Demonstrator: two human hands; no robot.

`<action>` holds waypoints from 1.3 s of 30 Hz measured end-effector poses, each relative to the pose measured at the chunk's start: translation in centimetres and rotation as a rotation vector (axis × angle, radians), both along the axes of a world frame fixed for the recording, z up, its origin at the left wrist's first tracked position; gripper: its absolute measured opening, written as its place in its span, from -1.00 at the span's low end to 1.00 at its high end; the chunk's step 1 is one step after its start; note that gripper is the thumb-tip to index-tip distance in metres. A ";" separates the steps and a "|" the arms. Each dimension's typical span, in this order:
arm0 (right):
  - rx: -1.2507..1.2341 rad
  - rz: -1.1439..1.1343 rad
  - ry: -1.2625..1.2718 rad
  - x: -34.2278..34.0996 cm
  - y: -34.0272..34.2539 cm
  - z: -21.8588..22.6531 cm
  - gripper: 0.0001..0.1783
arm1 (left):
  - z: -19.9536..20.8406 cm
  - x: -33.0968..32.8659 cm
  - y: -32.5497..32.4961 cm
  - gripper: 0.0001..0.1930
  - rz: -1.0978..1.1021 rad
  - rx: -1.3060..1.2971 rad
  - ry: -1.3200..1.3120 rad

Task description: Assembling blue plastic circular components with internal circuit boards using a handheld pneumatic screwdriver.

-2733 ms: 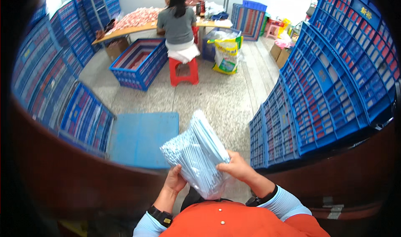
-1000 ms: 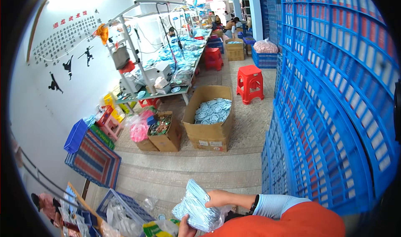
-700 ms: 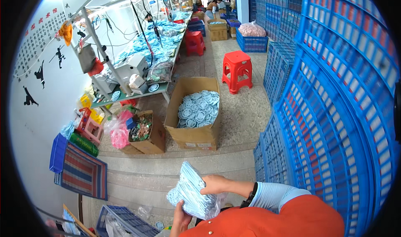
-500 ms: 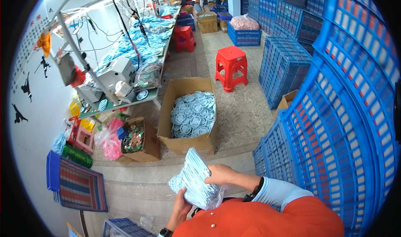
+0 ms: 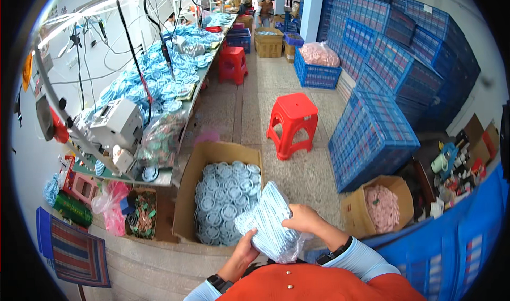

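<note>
Between my hands, in front of my chest, is a clear plastic bag [image 5: 269, 224] packed with thin light-blue and white strips. My left hand [image 5: 245, 250] is closed on the bag's left side, near its lower corner. On the opposite edge, my right hand [image 5: 305, 220] grips it with the thumb on top. The bag tilts, its narrow end pointing up and away. Just beyond it stands an open cardboard box [image 5: 183, 195] full of light-blue round pieces [image 5: 226, 195]; the bag overlaps its near right corner in view.
A red stool [image 5: 294, 121] stands ahead. On the left, a long table [image 5: 194, 96] carries light-blue pieces and a white machine [image 5: 117, 123]. Blue crates [image 5: 372, 136] are stacked at right, near a box of pink pieces [image 5: 381, 208]. A chair [image 5: 74, 248] stands at lower left.
My view has shifted forward and right, so the box of round pieces is closer. A box of pink pieces has come into sight. Both hands still hold the bag, now tilted differently.
</note>
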State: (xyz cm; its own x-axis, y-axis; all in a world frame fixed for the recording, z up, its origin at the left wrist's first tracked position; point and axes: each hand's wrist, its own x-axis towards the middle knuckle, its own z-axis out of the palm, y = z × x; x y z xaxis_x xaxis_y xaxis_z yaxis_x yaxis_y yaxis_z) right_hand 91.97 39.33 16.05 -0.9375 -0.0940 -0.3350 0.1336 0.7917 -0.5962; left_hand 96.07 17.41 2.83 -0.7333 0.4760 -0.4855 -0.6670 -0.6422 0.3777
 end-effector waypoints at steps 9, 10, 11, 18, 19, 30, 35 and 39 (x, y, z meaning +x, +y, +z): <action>0.004 0.052 0.000 -21.6 7.4 -0.4 -0.46 | 1.1 -19.9 7.5 -0.42 0.089 -0.010 -0.054; 0.004 0.081 -0.002 -24.3 8.0 -0.1 -0.43 | 1.2 -22.5 8.1 -0.42 0.105 -0.007 -0.058; 0.006 0.107 -0.004 -26.9 8.5 0.0 -0.40 | 1.4 -25.4 8.7 -0.43 0.081 -0.011 -0.029; -0.091 0.069 0.026 -44.1 13.0 0.7 -0.45 | 1.3 -44.1 12.6 -0.42 0.077 -0.018 0.016; -0.120 0.045 0.024 -46.4 13.8 0.6 -0.46 | 1.8 -46.6 13.4 -0.41 0.069 -0.017 0.027; -0.141 0.128 0.023 -73.6 16.9 -0.9 -0.53 | 0.1 -71.9 17.2 -0.43 0.270 -0.035 0.089; -0.125 0.183 0.047 -85.4 14.3 -0.7 -0.57 | 1.0 -82.5 15.7 -0.46 0.427 -0.088 0.093; -0.181 0.212 0.099 -93.4 11.1 -2.1 -0.57 | 1.7 -91.7 11.3 -0.45 0.453 -0.217 0.151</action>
